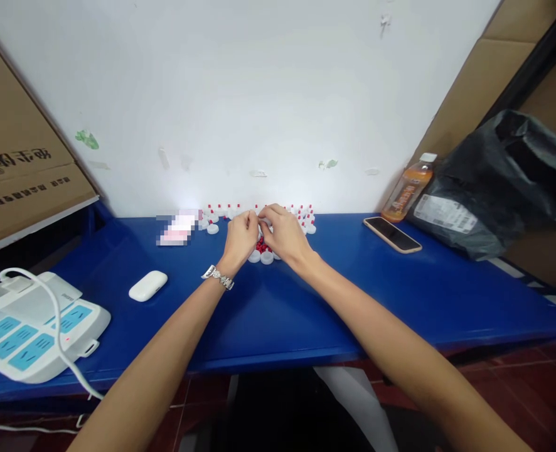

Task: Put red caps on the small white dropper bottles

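Observation:
Close together over the middle of the blue table, my left hand [241, 235] and my right hand [282, 233] have their fingertips nearly meeting. Both are pinched closed, and whatever lies between the fingers is hidden or too small to name. Just below them is a heap of small red pieces [261, 246]. White round caps [267, 257] lie at the front of that heap, partly covered by my hands. Behind my hands, along the wall, stand several white caps with red tips, one group [212, 220] to the left and another [309, 220] to the right.
On the blue table [278, 326] lie a white earphone case [148, 285] and a white power strip [42, 333] with a cable at left. A phone [393, 235], an orange drink bottle [407, 188] and a black plastic bag [489, 188] are at right. Cardboard flanks both sides.

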### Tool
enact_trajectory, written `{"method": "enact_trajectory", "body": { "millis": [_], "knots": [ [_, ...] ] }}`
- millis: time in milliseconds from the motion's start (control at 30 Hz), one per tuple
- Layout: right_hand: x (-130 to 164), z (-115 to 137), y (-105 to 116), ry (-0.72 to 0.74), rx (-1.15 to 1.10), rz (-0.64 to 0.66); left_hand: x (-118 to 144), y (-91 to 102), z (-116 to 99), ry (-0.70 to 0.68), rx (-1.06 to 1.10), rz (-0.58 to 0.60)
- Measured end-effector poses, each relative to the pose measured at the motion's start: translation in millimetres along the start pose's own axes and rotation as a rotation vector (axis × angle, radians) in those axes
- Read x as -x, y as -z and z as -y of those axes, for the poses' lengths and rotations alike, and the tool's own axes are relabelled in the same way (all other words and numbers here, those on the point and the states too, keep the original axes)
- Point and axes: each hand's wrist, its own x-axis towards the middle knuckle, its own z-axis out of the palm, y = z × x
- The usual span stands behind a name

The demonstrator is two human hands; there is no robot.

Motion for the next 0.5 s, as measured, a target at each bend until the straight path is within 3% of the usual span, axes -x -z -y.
{"method": "enact_trajectory", "body": {
  "millis": [300,500],
  "knots": [
    [0,9,-4,-0.014,0.038,-0.045,2,1.0,-1,-0.008,-0.065,-0.063],
    [4,-22,5,-0.100,-0.040,-0.099,1,20.9,10,-0.011,-0.057,-0.104]
  ]
}}
